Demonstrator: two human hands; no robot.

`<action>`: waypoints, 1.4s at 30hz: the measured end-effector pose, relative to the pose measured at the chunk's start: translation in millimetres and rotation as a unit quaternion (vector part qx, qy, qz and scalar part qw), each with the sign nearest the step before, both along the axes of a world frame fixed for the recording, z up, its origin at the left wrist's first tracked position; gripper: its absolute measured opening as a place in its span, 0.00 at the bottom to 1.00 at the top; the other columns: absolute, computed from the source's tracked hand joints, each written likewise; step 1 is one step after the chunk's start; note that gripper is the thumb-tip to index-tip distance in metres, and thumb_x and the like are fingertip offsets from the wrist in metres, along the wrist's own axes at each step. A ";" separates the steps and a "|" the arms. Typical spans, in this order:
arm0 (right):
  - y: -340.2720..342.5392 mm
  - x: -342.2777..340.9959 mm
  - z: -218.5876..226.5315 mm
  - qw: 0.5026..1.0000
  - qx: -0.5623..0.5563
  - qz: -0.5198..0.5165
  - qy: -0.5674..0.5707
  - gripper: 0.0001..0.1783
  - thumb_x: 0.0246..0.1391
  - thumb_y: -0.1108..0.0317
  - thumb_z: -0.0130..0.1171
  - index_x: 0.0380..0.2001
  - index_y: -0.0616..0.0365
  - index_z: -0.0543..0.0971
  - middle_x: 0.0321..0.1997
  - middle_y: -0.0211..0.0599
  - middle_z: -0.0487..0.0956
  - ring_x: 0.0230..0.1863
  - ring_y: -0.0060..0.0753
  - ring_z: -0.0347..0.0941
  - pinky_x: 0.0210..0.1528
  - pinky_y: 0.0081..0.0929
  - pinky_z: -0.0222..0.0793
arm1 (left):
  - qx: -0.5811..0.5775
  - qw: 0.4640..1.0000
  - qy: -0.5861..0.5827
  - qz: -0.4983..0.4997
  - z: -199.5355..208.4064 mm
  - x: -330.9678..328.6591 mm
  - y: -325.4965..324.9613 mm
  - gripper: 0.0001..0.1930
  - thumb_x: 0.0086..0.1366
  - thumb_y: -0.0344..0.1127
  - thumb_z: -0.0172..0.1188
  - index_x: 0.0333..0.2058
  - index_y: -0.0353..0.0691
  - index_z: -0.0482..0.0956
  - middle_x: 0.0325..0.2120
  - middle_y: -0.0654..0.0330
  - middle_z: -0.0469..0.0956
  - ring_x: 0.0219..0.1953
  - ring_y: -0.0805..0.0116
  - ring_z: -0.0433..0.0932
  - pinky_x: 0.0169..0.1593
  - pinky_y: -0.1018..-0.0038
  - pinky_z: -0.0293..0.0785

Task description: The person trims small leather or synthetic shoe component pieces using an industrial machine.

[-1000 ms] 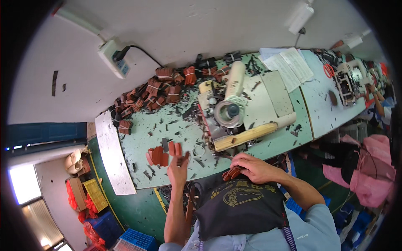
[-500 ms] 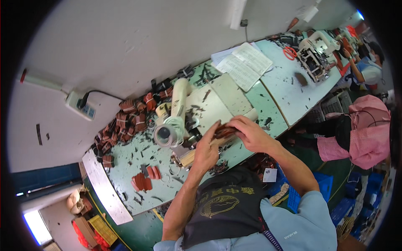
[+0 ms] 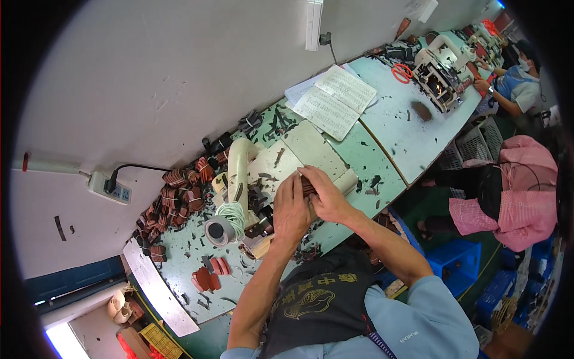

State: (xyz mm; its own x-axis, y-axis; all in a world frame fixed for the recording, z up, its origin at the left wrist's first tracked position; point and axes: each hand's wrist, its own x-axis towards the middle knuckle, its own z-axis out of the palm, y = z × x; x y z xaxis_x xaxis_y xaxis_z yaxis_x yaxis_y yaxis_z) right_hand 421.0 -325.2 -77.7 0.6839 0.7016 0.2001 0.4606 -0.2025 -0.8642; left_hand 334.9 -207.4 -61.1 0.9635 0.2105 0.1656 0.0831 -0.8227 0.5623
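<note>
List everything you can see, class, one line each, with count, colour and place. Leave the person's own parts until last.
Green bench: one, green, centre
Pale bench: one, whitish, right of green bench
Wall: one, grey-white, behind benches
Brown pieces: several, brown, held, partly hidden
Near machine: one, cream, green bench
Far machine: one, white, pale bench
Banded bundles: many, brown, along wall
Loose pieces: several, reddish, green bench, left
Scraps: many, dark, across benches
Notebook: one, white, open, near wall
Scissors: one, red, pale bench
Socket box: one, white, left
Blue crates: several, blue, lower right
Pink garment: one, pink, right
Co-worker: one, blue apron, upper right
Apron: one, black, lower centre
Left hand, right hand: two, bare, on brown pieces
</note>
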 end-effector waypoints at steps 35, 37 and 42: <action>39.1 -74.7 29.8 0.973 -0.182 0.100 0.099 0.10 0.55 0.63 0.56 0.35 0.57 0.77 0.28 0.43 0.77 0.29 0.48 0.73 0.34 0.42 0.68 | -0.526 0.785 0.273 0.182 8.4 -157.9 113.2 0.15 0.65 0.40 0.58 0.44 0.34 0.79 0.28 0.67 0.78 0.26 0.84 0.72 0.26 0.82 0.68; 42.8 -64.6 40.0 0.972 -0.205 0.085 0.078 0.09 0.53 0.65 0.57 0.35 0.58 0.77 0.29 0.43 0.77 0.33 0.48 0.73 0.37 0.41 0.68 | -0.518 0.792 0.276 0.170 0.8 -158.0 119.1 0.15 0.65 0.40 0.59 0.43 0.34 0.79 0.28 0.68 0.78 0.25 0.84 0.72 0.26 0.83 0.67; 42.3 -68.3 38.2 0.967 -0.216 0.122 -0.051 0.14 0.51 0.68 0.59 0.42 0.59 0.75 0.36 0.41 0.77 0.43 0.46 0.69 0.44 0.40 0.68 | -0.517 0.785 0.300 0.163 7.1 -147.2 120.5 0.14 0.66 0.40 0.58 0.42 0.34 0.79 0.27 0.69 0.78 0.24 0.84 0.71 0.25 0.83 0.65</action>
State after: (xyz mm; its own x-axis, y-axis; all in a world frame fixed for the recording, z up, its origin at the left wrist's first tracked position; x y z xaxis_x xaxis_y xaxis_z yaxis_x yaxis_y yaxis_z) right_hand 352.7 -283.0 -39.5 0.4790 0.8732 -0.0905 0.6194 -0.4092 -0.6700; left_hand 187.7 -86.8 -53.9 0.6693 0.1851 -0.7195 0.7001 0.1670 0.6942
